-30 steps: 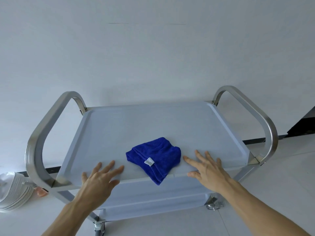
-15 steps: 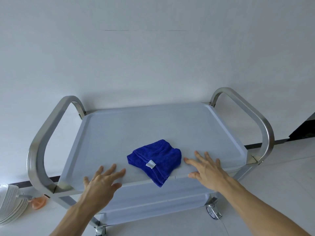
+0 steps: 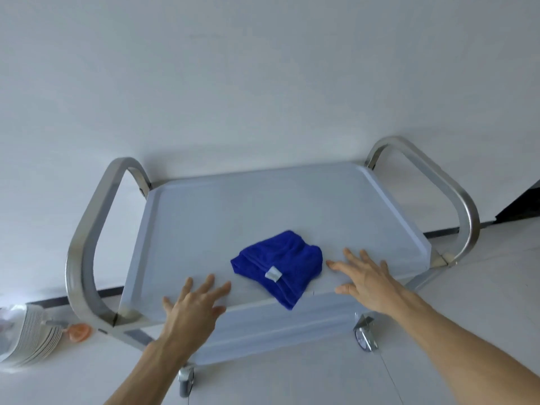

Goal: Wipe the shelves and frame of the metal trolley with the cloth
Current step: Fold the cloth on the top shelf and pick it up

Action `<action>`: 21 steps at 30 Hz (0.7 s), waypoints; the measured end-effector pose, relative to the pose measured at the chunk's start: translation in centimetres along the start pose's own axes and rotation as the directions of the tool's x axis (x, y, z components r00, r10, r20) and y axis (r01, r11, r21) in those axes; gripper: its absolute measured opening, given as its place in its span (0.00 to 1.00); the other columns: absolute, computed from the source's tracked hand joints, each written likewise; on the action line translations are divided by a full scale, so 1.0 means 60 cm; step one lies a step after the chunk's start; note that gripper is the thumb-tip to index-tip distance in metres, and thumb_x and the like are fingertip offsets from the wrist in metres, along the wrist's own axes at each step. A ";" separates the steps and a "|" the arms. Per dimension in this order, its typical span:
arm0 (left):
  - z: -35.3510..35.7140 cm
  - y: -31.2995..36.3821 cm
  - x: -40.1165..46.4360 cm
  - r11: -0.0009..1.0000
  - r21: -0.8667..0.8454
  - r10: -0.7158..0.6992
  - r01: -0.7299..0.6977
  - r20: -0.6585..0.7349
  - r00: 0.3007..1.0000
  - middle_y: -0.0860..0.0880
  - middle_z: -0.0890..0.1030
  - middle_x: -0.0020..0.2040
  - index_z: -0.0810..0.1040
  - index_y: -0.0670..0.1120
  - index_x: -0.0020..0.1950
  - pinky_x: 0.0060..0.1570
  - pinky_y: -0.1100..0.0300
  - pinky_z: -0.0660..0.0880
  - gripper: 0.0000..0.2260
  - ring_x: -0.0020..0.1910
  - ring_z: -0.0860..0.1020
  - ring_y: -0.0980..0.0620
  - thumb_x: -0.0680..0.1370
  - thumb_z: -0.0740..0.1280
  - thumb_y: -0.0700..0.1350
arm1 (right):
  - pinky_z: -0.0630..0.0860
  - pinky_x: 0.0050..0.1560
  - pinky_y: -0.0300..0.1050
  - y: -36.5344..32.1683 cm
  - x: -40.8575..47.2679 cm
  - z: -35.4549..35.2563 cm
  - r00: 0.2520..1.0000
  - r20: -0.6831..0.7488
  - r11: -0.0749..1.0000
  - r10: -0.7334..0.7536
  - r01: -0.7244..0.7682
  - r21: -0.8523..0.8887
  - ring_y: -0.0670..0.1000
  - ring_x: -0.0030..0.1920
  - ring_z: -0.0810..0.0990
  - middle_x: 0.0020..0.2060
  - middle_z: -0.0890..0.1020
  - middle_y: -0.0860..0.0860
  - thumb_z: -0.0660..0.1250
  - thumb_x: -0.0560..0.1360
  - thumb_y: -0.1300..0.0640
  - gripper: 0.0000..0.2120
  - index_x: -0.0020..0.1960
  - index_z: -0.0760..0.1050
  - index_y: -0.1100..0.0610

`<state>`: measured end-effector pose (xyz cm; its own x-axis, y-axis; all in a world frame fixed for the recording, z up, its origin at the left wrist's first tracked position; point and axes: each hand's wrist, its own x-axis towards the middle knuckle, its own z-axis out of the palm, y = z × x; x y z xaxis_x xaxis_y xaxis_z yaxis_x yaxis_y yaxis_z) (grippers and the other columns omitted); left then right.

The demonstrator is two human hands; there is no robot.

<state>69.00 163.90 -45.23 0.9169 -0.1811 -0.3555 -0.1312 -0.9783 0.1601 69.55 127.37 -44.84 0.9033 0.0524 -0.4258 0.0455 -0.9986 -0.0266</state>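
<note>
Head view looks down on the metal trolley, which stands against a white wall. Nearest, two bare forearms reach toward its near edge. The left hand lies spread with straight fingers over the top shelf's near rim, grasping nothing. The right hand is likewise flat and released, fingers splayed on the shelf just right of the cloth; whether a fingertip touches the cloth I cannot tell. The blue cloth sits folded on the shelf between both hands, one corner hanging over the near edge, a small white tag on top. Below the shelf show two castor wheels. Left of the trolley, on the floor, rests a stack of white plates beside a small orange object. Curved steel handles rise at both ends of the trolley.
</note>
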 end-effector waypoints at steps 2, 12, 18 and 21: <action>-0.010 0.001 0.000 1.000 -0.009 -0.002 0.002 0.013 1.000 0.58 0.53 0.81 0.59 0.66 0.77 0.70 0.30 0.59 0.23 0.80 0.51 0.44 0.83 0.59 0.57 | 0.55 0.73 0.69 0.000 0.001 -0.003 1.000 0.004 1.000 -0.003 0.003 -0.006 0.61 0.80 0.46 0.81 0.46 0.49 0.58 0.82 0.40 0.28 0.79 0.52 0.36; -0.069 0.047 0.020 0.978 -0.209 -0.001 -0.005 -0.030 1.000 0.50 0.67 0.75 0.65 0.56 0.75 0.67 0.35 0.66 0.26 0.71 0.69 0.46 0.78 0.68 0.55 | 0.59 0.72 0.71 -0.004 -0.005 -0.030 0.998 0.057 0.997 -0.028 0.031 -0.064 0.63 0.79 0.48 0.81 0.47 0.53 0.56 0.82 0.39 0.28 0.80 0.52 0.40; -0.053 0.162 0.025 0.951 -0.007 0.309 -0.309 0.025 0.951 0.50 0.43 0.82 0.46 0.62 0.80 0.76 0.35 0.49 0.48 0.80 0.46 0.45 0.71 0.75 0.57 | 0.58 0.73 0.71 0.001 -0.009 -0.044 0.992 0.119 0.996 -0.039 0.049 -0.080 0.64 0.80 0.46 0.81 0.44 0.54 0.54 0.83 0.39 0.29 0.81 0.47 0.39; -0.043 0.214 0.037 0.952 0.123 0.273 -0.280 0.072 0.959 0.50 0.47 0.82 0.47 0.60 0.80 0.74 0.35 0.53 0.45 0.79 0.49 0.40 0.73 0.74 0.55 | 0.57 0.73 0.72 0.007 -0.012 -0.056 0.986 0.160 0.995 -0.055 0.068 -0.074 0.64 0.80 0.45 0.81 0.43 0.55 0.55 0.83 0.39 0.30 0.81 0.45 0.39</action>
<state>70.34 151.17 -41.58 0.8165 -0.4483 -0.3640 -0.4283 -0.8929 0.1390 70.34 126.91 -41.49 0.8195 0.1077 -0.5629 0.1382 -0.9903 0.0117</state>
